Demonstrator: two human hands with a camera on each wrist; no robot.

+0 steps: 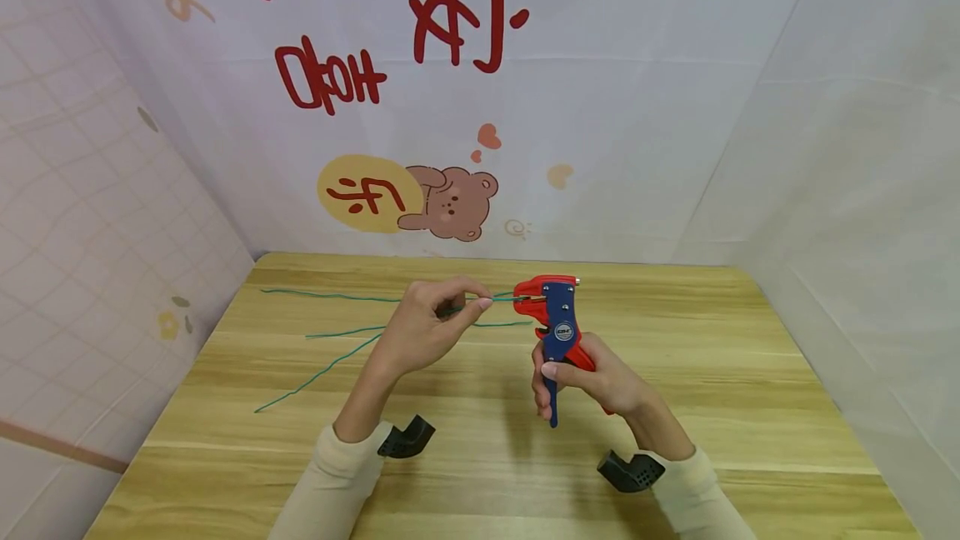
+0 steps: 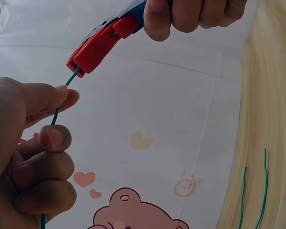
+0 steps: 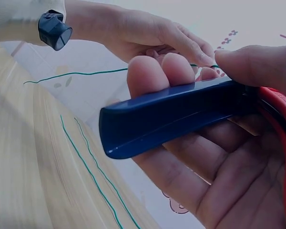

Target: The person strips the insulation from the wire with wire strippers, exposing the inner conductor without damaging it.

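Note:
A red and blue wire stripper (image 1: pixel 558 315) is held up over the table, its red head facing left. My right hand (image 1: pixel 592 373) grips its handles; in the right wrist view, fingers wrap the blue handle (image 3: pixel 167 119). My left hand (image 1: pixel 431 319) pinches a thin green wire (image 2: pixel 71 78) between thumb and forefinger. The other left fingers curl loosely around the wire lower down. The wire's front end sits at the mouth of the stripper's head, and the exact tip is hidden there. Its tail hangs out behind the left hand, to the left.
Two more green wires lie on the wooden table, one at the back (image 1: pixel 322 295) and one nearer (image 1: pixel 341 332), partly hidden by the left hand. A printed white curtain (image 1: pixel 637 107) stands behind the table and at both sides. Each sleeve carries a black wrist camera (image 1: pixel 632 472).

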